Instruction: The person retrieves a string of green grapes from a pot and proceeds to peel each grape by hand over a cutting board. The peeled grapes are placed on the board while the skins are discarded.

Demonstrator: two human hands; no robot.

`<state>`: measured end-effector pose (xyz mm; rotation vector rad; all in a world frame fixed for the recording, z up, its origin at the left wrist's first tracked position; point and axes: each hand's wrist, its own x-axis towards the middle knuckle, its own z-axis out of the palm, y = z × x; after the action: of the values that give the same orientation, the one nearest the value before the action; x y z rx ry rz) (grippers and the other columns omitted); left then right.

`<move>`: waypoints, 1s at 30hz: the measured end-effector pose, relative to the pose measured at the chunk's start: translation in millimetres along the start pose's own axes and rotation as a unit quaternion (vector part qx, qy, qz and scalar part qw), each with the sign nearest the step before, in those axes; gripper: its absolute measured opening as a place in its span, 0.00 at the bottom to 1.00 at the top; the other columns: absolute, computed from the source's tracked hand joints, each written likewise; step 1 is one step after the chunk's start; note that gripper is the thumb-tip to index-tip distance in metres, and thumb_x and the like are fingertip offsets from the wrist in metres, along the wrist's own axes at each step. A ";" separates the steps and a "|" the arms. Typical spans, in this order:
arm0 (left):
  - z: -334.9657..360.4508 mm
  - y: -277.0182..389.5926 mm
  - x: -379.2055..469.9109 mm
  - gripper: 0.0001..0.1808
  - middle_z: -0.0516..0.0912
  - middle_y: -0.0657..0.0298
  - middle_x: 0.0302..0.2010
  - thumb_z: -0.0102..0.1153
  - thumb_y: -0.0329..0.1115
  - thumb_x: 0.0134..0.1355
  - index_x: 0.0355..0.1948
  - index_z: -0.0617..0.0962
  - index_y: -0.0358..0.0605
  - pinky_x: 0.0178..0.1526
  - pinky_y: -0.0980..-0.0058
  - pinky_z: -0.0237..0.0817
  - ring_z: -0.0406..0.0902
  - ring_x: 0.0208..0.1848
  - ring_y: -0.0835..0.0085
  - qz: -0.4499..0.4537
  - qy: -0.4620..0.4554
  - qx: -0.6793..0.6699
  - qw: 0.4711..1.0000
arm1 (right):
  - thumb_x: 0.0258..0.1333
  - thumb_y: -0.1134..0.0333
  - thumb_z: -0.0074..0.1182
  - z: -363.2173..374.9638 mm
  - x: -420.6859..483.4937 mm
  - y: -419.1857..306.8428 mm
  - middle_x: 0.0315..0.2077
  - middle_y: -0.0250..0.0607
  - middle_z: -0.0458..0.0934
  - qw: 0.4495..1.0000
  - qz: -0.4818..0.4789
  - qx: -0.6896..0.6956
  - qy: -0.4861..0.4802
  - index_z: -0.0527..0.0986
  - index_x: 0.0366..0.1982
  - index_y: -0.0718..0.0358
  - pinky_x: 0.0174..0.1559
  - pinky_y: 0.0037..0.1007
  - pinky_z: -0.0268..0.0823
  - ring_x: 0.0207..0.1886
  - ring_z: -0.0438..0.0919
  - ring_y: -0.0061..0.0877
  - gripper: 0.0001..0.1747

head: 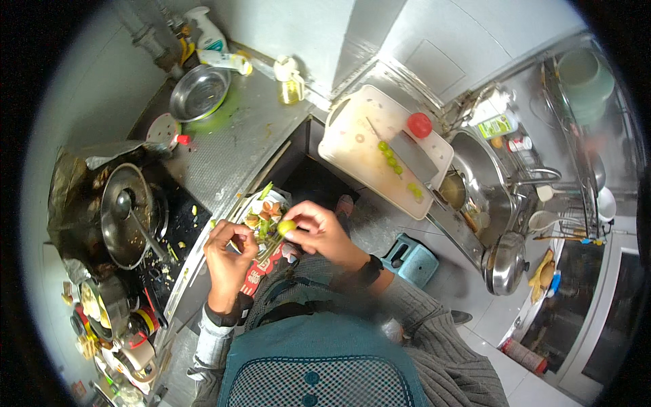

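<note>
My right hand (pixel 318 231) pinches a yellow-green grape (pixel 287 227) between thumb and fingers. To its left, my left hand (pixel 231 249) has its thumb and index finger curled together; whether something small is between them cannot be told. Below and behind both hands is a bin with a white liner (pixel 277 196), holding eggshells (pixel 270 209) and green scraps. On the white cutting board (pixel 351 145), at the upper right, lie a skewer with several green grapes (pixel 390 157), some loose green pieces (pixel 415 191), a cleaver (pixel 413 156) and a red tomato (pixel 419 125).
Left are a wok (pixel 124 219) with a ladle on the stove and a metal bowl (pixel 200 94) on the counter. An oil jug (pixel 289 84) stands by the wall. Right are a sink (pixel 478 168) and a lidded pot (pixel 505 264). A light-blue plastic stool (pixel 412 260) is on the floor.
</note>
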<state>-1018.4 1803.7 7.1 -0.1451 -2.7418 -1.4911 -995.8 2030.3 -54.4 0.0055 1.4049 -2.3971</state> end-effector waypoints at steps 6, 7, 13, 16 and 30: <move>18.6 -52.3 8.1 0.09 0.84 0.61 0.31 0.69 0.19 0.52 0.36 0.88 0.40 0.33 0.74 0.71 0.82 0.29 0.73 -0.036 -0.053 0.066 0.996 | 0.54 0.72 0.70 -153.6 -20.8 10.2 0.37 0.37 0.82 0.823 -0.137 -0.426 0.349 0.78 0.43 0.61 0.40 0.29 0.74 0.36 0.81 0.25 0.16; 20.2 -61.5 7.8 0.10 0.85 0.61 0.32 0.70 0.21 0.53 0.37 0.88 0.41 0.37 0.72 0.71 0.83 0.31 0.72 -0.029 -0.059 0.087 0.994 | 0.51 0.72 0.70 -176.0 -28.8 9.6 0.37 0.40 0.81 0.795 -0.070 -0.436 0.415 0.78 0.42 0.61 0.46 0.33 0.75 0.38 0.83 0.31 0.16; 32.5 -101.2 4.1 0.14 0.89 0.69 0.41 0.74 0.38 0.54 0.43 0.89 0.53 0.59 0.62 0.61 0.81 0.50 0.67 -0.070 -0.085 0.298 0.948 | 0.48 0.72 0.69 -257.7 -49.4 13.4 0.41 0.40 0.81 0.620 -0.079 -0.643 0.443 0.77 0.42 0.61 0.53 0.40 0.70 0.49 0.77 0.41 0.17; 33.6 -114.9 13.7 0.14 0.90 0.69 0.40 0.73 0.42 0.56 0.43 0.89 0.53 0.56 0.63 0.63 0.85 0.42 0.71 -0.192 -0.138 0.189 0.953 | 0.46 0.73 0.68 -271.2 -52.0 15.9 0.43 0.41 0.81 0.627 -0.069 -0.656 0.414 0.77 0.43 0.60 0.57 0.42 0.67 0.52 0.74 0.43 0.18; 56.9 -113.4 19.3 0.12 0.90 0.67 0.41 0.72 0.37 0.59 0.44 0.87 0.49 0.53 0.66 0.65 0.88 0.37 0.73 -0.151 -0.131 0.144 0.969 | 0.49 0.58 0.70 -280.3 5.0 0.0 0.49 0.36 0.76 0.540 -0.036 -0.747 0.385 0.78 0.53 0.53 0.55 0.48 0.57 0.56 0.71 0.37 0.28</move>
<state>-1046.2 1791.5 -117.6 0.0938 -3.2841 -1.1717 -1049.9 2265.5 -197.0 0.5967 3.3202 -0.3167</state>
